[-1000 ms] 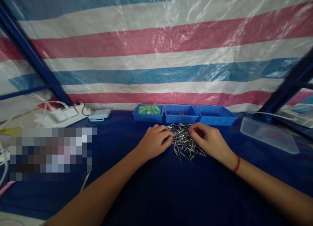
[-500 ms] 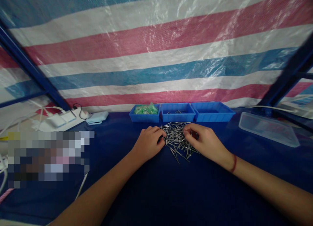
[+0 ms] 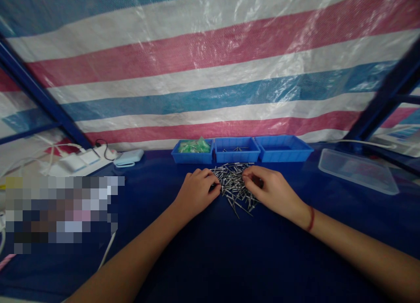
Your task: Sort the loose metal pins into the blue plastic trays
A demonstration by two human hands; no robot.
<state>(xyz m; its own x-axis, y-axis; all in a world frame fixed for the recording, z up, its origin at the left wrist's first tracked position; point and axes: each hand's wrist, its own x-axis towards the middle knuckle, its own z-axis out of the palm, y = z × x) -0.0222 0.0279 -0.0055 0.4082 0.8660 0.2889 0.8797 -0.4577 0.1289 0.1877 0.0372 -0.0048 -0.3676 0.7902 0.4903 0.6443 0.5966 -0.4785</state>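
A loose pile of thin silver metal pins, which look like blind rivets (image 3: 233, 180), lies on the dark blue tabletop (image 3: 223, 259). At the left edge of the pile, my left hand (image 3: 198, 190) has its fingers curled, with thumb and forefinger tips close together. My right hand (image 3: 271, 186) pinches over the pile's right side, covering part of it. What lies between the fingertips of either hand is too small to make out. Behind the pile, the middle blue bin (image 3: 236, 155) holds a few similar pins.
A left blue bin (image 3: 192, 158) contains green plastic bags; a right blue bin (image 3: 286, 154) adjoins the middle one. A clear plastic lid (image 3: 357, 171) lies to the right. To the left are a light blue case (image 3: 128, 158) and a white power strip (image 3: 75, 163) with cables.
The view has shifted slightly, so the scene sits a little further left. My left thumb and forefinger have drawn closer together. My right hand keeps its pinch at the pile.
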